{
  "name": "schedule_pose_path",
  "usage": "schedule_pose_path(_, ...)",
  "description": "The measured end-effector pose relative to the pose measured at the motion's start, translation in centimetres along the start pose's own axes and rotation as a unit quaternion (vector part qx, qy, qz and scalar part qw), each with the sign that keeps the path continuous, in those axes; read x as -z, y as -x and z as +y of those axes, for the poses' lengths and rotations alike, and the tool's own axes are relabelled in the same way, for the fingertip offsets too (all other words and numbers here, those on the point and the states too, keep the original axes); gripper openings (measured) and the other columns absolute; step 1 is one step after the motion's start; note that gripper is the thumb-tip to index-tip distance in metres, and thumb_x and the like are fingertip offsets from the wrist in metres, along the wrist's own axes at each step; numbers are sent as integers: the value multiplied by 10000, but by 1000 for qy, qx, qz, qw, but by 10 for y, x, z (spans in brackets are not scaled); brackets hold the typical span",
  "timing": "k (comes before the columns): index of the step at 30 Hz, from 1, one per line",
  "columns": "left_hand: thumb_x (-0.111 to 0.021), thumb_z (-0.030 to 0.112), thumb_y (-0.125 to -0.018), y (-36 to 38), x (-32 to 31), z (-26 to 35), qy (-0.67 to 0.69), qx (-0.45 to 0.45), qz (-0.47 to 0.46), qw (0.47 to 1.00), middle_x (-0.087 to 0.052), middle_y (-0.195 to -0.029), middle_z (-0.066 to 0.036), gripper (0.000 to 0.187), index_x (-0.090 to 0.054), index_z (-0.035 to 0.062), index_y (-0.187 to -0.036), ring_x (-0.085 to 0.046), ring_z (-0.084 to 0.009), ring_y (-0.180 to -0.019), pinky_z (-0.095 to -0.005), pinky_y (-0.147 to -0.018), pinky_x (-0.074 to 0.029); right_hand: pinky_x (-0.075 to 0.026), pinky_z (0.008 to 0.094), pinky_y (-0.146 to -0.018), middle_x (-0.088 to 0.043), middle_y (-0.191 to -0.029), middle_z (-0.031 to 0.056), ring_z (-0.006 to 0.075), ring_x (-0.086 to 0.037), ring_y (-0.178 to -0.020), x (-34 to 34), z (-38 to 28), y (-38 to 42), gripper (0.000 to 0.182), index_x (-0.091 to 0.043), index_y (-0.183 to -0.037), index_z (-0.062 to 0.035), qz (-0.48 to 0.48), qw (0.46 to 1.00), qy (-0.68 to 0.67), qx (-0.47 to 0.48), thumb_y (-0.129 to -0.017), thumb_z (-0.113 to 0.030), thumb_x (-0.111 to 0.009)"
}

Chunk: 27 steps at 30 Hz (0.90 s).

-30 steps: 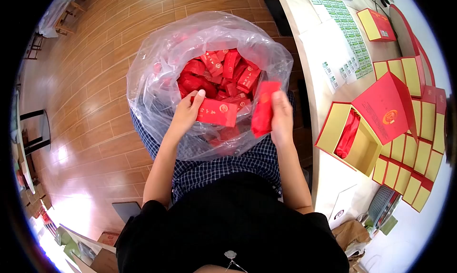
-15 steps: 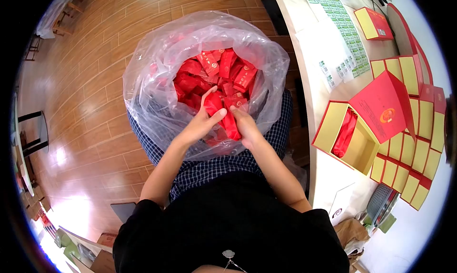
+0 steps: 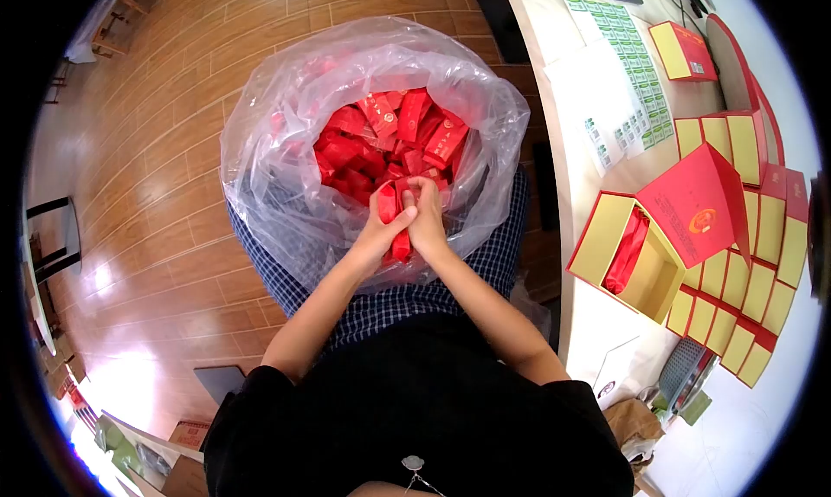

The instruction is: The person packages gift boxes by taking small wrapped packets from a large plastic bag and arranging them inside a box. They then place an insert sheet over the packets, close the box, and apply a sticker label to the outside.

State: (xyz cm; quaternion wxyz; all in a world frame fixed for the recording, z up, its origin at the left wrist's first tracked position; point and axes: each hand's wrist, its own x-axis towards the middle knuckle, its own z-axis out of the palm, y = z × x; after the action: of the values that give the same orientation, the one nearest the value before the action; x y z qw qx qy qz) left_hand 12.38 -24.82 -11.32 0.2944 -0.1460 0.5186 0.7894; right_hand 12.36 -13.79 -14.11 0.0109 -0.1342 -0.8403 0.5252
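A big clear plastic bag (image 3: 268, 107) stands between my legs, its mouth folded open. Inside it lies a heap of red foil packets (image 3: 378, 116) with gold print. My left hand (image 3: 381, 230) and my right hand (image 3: 426, 222) meet over the near side of the bag's mouth. Between them they grip shiny red packets (image 3: 400, 248), with the thumbs close together on top. The ends of these packets show above and below my fingers; how many there are I cannot tell.
On the table (image 3: 597, 341) to the right, an open red and yellow box (image 3: 592, 235) holds red packets (image 3: 628, 253) along one side. Behind it several similar boxes (image 3: 751, 293) are stacked. Label sheets (image 3: 636, 60) and a smaller box (image 3: 684, 51) lie farther back.
My hands have drawn closer together. The packets have turned more upright, and my right hand has moved up and left, its fingers now curled over them.
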Motion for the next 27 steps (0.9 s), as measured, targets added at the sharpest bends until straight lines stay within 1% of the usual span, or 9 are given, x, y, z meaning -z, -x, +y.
schedule_pose_path(1, -675, 302, -891, 0, 3, -3, 1, 2, 1, 1000, -484, -1279, -130, 792, -160, 106, -1460, -481, -211, -1183, -342, -1002, -392, -388, 427, -925, -536, -1100, 189, 344, -507, -1026, 3, 2, -7, 267, -502, -1118, -11, -1, 1000, 1, -2, -878, -105, -573)
schedule_pose_path(4, -741, 221, -829, 4, 4, 12, -12, 45, 31, 998, -558, -1038, -65, 836, -184, 97, -1440, -568, -140, -802, -280, -753, -489, -360, 458, -1008, -473, -1282, 212, 384, -442, -1180, 15, -1, -42, 552, -461, -1263, -19, 19, 949, 274, 152, -749, -66, -655)
schedule_pose_path(5, -741, 221, -829, 3, 8, 10, -11, 44, 34, 998, -558, -1038, -65, 836, -184, 97, -1440, -568, -140, -802, -280, -753, -489, -341, 465, -1047, -443, -1338, 222, 408, -399, -1241, 21, 1, -56, 691, -429, -1321, -18, 10, 922, 342, 182, -686, -57, -697)
schedule_pose_path(8, -751, 230, -815, -4, 20, 2, -3, 67, 63, 996, -549, -1084, -76, 844, -193, 93, -1433, -564, -157, -888, -293, -818, -475, -321, 449, -1083, -422, -1392, 203, 351, -424, -1258, 24, 52, -90, 661, -430, -1351, -31, 43, 831, 497, 246, -749, -141, -680)
schedule_pose_path(11, -754, 232, -810, -12, 35, -8, -18, 52, 97, 994, -524, -1135, -86, 845, -198, 87, -1428, -540, -169, -987, -306, -886, -448, -318, 434, -1091, -448, -1378, 188, 334, -428, -1259, 43, 55, -104, 622, -468, -1315, -22, -12, 827, 517, 220, -748, -164, -683)
schedule_pose_path(13, -752, 259, -813, -14, 39, -9, -37, 40, 113, 992, -483, -1217, -103, 835, -210, 77, -1421, -493, -180, -1103, -321, -957, -411, -363, 426, -1038, -547, -1254, 169, 314, -489, -1183, 48, 47, -103, 548, -523, -1244, -9, 0, 828, 499, 256, -743, -160, -686)
schedule_pose_path(16, -747, 275, -818, -8, 28, 7, -48, -6, 166, 985, -464, -1252, -116, 825, -219, 68, -1418, -479, -184, -1136, -332, -975, -404, -426, 428, -860, -613, -972, 180, 362, -561, -943, 51, -2, -76, 380, -565, -1120, 6, -5, 922, 331, 199, -783, -134, -669)
schedule_pose_path(21, -723, 283, -844, -17, 24, -7, -93, -47, 168, 980, -466, -1261, -112, 782, -230, 76, -1416, -474, -197, -1152, -335, -984, -398, -459, 462, -847, -567, -1033, 282, 466, -543, -997, 25, -16, -32, 356, -517, -1118, 65, -108, 980, 157, 55, -840, -134, -618)
schedule_pose_path(27, -743, 281, -832, -23, 45, -9, -98, -38, 156, 982, -500, -1206, -121, 766, -248, 57, -1373, -540, -229, -1079, -341, -941, -445, -443, 410, -935, -610, -1082, 215, 370, -580, -1059, 26, -20, -36, 383, -537, -1206, 34, -318, 947, 30, 18, -868, -147, -542)
